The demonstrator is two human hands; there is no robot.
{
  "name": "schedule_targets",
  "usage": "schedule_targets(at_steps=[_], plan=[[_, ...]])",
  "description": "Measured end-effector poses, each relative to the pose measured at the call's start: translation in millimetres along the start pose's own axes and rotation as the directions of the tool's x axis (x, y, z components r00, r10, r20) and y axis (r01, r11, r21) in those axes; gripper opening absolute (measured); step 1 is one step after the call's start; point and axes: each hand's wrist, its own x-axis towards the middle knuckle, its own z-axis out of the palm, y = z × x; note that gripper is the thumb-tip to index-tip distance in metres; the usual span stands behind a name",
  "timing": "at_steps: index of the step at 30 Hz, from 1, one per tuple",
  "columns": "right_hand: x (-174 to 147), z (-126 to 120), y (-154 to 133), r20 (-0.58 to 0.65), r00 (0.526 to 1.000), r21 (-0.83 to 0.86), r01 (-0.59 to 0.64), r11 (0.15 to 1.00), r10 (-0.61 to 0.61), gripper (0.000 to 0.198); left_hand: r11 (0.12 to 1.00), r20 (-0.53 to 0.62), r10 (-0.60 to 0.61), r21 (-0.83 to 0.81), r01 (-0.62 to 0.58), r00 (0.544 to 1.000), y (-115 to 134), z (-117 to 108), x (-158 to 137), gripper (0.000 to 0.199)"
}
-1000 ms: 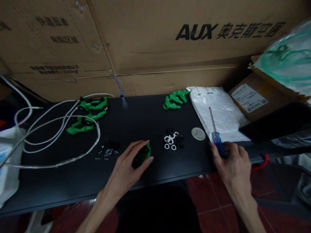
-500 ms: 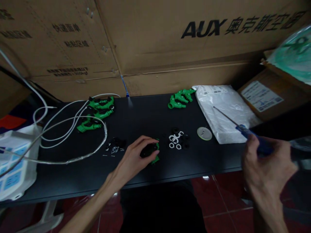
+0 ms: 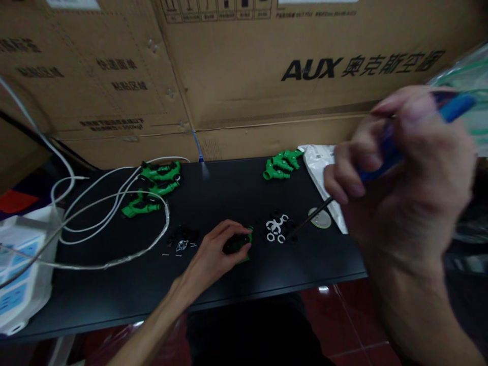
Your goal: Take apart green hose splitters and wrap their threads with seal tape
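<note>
My left hand (image 3: 224, 246) is closed around a green and black Y-shaped fitting (image 3: 249, 235) at the middle of the dark table, and its fingers cover most of it. Raised close to the camera on the right, my right hand (image 3: 404, 173) grips a screwdriver (image 3: 313, 217) by its blue handle. The dark shaft slants down to the left, with its tip seeming to end over the small parts. Several white rings (image 3: 275, 226) and dark rings lie just right of the fitting. Left of my left hand are small black parts, a clear piece (image 3: 182, 246) and several screws (image 3: 178, 255).
Green fittings stand at the back right (image 3: 280, 166) and back left (image 3: 160, 175). White cables (image 3: 102, 267) loop over the left side by a white power strip (image 3: 28, 284). A round lid (image 3: 320, 218) and white package (image 3: 320, 157) lie right. Cardboard boxes (image 3: 236, 96) wall the back.
My right hand has swung up and inward toward the camera, turning the screwdriver tip from up-left to down-left. My left hand keeps its hold on the fitting. The view has tilted up slightly.
</note>
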Motion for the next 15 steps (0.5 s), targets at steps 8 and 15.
schedule_targets(at_steps=[8,15], plan=[[-5,56,30,0.132,0.988,0.205,-0.109,0.973,0.083,0.035,0.997,0.007,0.045,-0.063,-0.045,0.999,-8,3,-1,0.025],[-12,61,40,0.153,0.984,0.275,-0.133,0.952,0.094,0.028,0.997,0.014,0.038,-0.070,-0.037,0.999,-7,3,-2,0.022]])
